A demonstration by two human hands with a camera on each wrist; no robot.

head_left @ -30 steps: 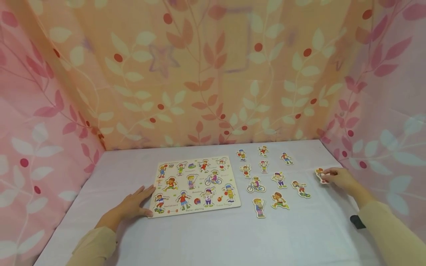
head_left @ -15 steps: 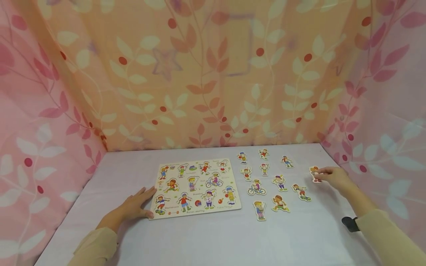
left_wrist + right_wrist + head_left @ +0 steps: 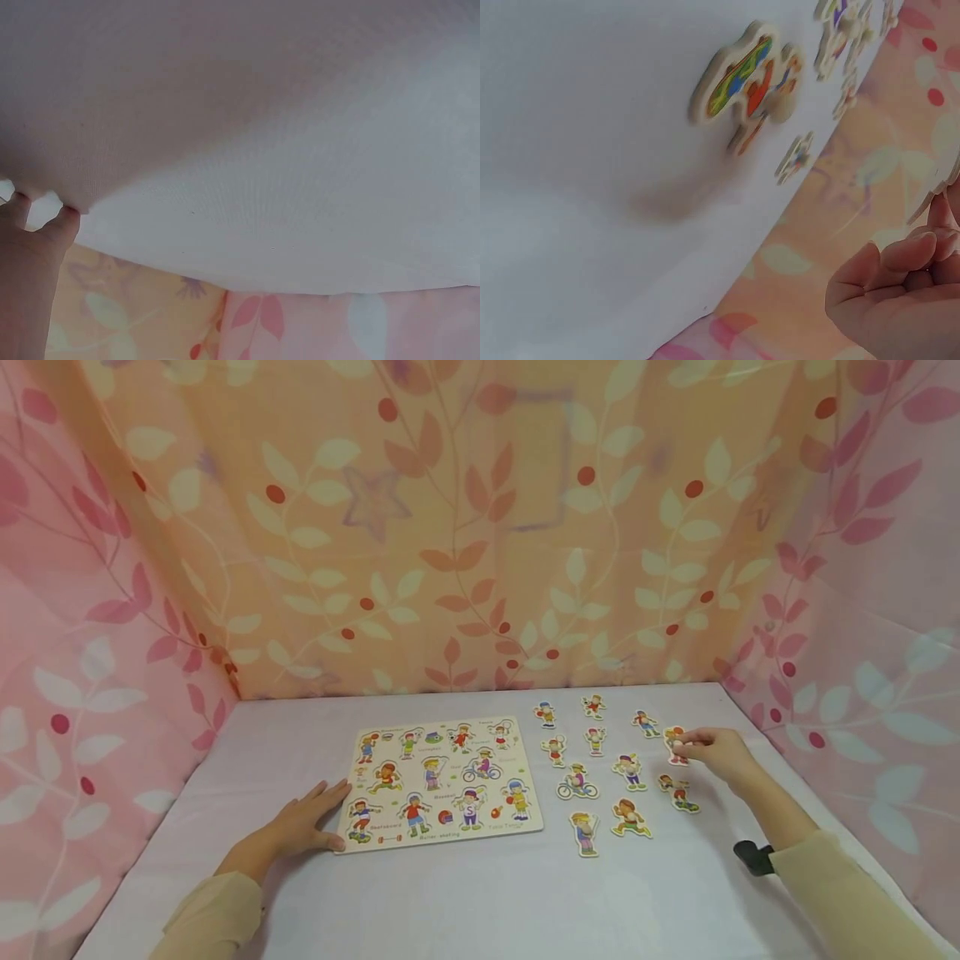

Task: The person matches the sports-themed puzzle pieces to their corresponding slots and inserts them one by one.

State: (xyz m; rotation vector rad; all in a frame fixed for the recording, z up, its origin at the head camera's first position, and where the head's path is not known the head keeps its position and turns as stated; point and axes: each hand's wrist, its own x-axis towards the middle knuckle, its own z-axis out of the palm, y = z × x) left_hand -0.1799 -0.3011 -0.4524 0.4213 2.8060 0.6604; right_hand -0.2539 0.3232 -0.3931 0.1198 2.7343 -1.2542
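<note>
My right hand pinches a figure-shaped puzzle piece with a ball at its head, raised beside the loose pieces. In the right wrist view the fingers are bent, and just an edge of that piece shows. My left hand lies with straight, spread fingers at the left edge of the puzzle board, its thumb at the near left corner. Printed sports figures cover the board. The left wrist view shows the left hand's fingers from the side; the board is mostly out of that view.
Right of the board lie several loose pieces, among them a cyclist piece, a fishing-rod-like figure piece, a runner piece and a skateboarder piece. A white cloth covers the table. Floral curtains enclose it.
My right hand has lifted the pinched puzzle piece from the table's right side and carried it left, close to the other loose pieces. My left hand stays at the board's edge.
</note>
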